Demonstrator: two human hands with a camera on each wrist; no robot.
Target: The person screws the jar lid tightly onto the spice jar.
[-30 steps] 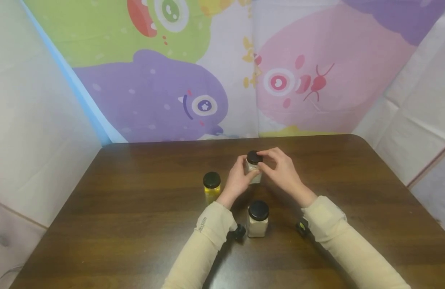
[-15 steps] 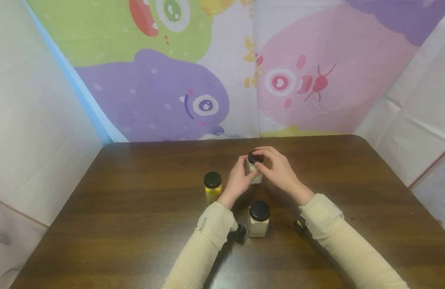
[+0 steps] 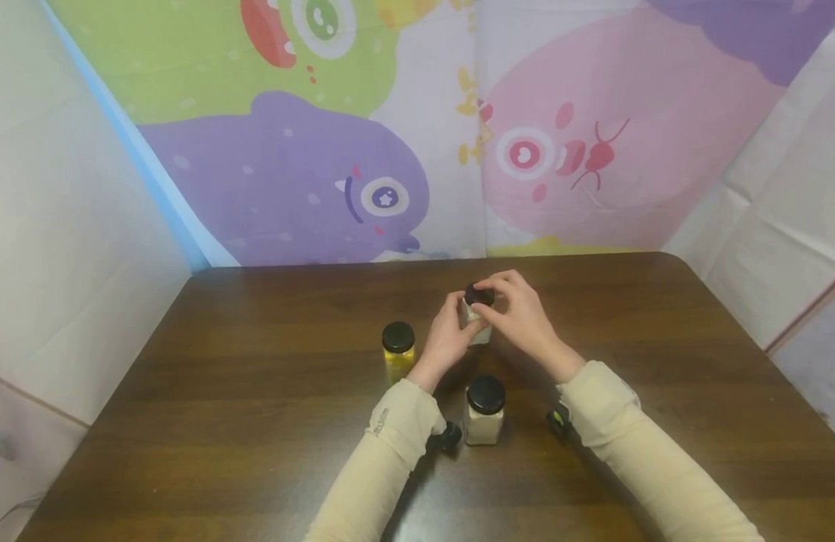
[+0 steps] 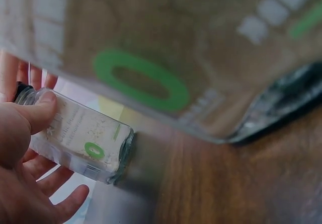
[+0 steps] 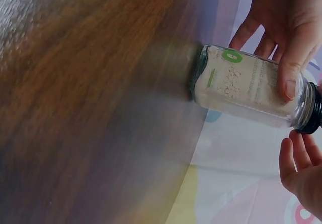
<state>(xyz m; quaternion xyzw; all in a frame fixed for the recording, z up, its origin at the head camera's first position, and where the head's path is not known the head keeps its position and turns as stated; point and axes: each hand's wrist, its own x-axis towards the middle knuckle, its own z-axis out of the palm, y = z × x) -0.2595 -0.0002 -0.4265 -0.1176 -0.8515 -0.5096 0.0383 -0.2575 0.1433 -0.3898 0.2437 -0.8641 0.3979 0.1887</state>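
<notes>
A square glass spice jar (image 3: 481, 335) of pale contents, with a printed label (image 5: 234, 78), stands upright toward the back of the table. Its body is gripped by my left hand (image 3: 444, 335), thumb on the near face and fingers around the far side. My right hand (image 3: 525, 320) pinches the black lid (image 5: 315, 108) between thumb and fingers. The lid is on the jar's neck, partly covered by those fingers. In the left wrist view, the same jar (image 4: 83, 136) shows a green oval on its label.
A second pale-filled jar (image 3: 485, 418) with a black lid stands nearer, between the forearms; it looms large (image 4: 151, 58) in the left wrist view. A yellow-filled jar (image 3: 398, 357) stands beside the left wrist. The brown table (image 3: 254, 421) meets a cartoon-printed cloth (image 3: 288, 173) behind.
My right hand has shifted slightly left and turned a little around the lid, its thumb moving further across the front. The left hand and the jars stay in place.
</notes>
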